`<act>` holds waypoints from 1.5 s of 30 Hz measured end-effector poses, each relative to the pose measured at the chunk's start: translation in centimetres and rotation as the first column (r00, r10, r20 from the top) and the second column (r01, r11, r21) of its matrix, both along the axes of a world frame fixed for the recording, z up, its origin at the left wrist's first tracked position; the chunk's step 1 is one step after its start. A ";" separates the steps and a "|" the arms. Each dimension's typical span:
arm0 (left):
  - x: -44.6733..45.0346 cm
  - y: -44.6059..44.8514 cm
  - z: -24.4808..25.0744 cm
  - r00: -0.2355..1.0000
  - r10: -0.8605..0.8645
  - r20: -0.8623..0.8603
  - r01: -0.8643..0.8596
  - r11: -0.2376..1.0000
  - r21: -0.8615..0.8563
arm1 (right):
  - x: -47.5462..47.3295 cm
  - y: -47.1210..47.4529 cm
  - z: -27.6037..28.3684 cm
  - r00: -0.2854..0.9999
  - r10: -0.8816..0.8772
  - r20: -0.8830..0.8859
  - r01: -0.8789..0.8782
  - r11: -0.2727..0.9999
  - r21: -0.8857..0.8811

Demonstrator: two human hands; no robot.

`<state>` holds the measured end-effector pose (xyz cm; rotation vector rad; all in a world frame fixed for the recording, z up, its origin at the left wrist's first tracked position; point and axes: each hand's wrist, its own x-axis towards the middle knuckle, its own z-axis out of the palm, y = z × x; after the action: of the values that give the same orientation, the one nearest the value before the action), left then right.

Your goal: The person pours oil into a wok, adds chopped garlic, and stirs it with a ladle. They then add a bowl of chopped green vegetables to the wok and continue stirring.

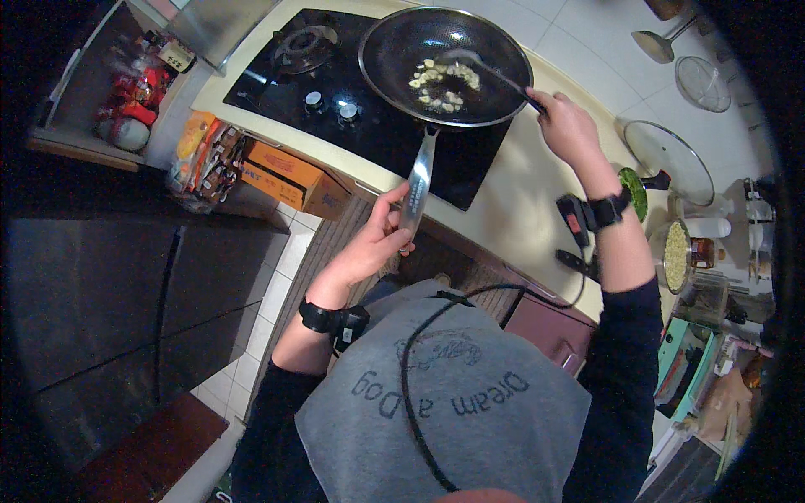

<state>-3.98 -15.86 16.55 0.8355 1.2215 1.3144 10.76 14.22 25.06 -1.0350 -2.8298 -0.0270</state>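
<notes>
A dark wok [402,53] with a honeycomb-textured inside sits over the right part of the black glass gas hob [270,104]. Its long metal handle [420,182] points towards me, and my left hand [382,229] grips it near the end. In my right hand [566,126] is the dark handle of a spatula or ladle [503,78], which reaches down into the wok from the right. Its head lies beside pale chopped pieces [449,100], which look like garlic, spread over the bottom of the wok. The exact shape of the head is blurred.
A glass lid [670,160] leans against the tiled wall at the right. Near it are a green plate or bowl [635,192] and a bowl of pale grains or beans [676,254]. A cable [490,287] hangs across my front. An orange cardboard box [283,176] stands left of the counter.
</notes>
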 end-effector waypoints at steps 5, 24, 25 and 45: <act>0.0 -0.2 0.1 1.000 0.001 0.015 -0.001 1.000 -0.004 | -3.0 1.3 -2.8 0.995 -0.013 -0.102 0.011 1.000 -0.025; 0.2 -0.2 0.3 0.999 0.023 0.046 -0.023 1.000 -0.010 | -3.9 1.3 -1.6 0.995 0.047 -0.092 -0.051 0.998 -0.036; 0.3 -0.2 0.3 0.998 0.024 0.049 -0.023 0.999 -0.025 | -4.6 1.4 -2.2 0.994 0.014 -0.104 -0.018 0.999 -0.036; 1.7 -0.2 0.4 0.982 0.178 0.067 -0.176 0.984 -0.037 | -0.4 3.7 -1.5 0.998 0.033 -0.055 -0.033 0.999 0.003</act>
<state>-2.26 -16.05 16.97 0.6644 1.2802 1.4521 10.33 17.89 23.56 -0.9733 -2.7961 0.0021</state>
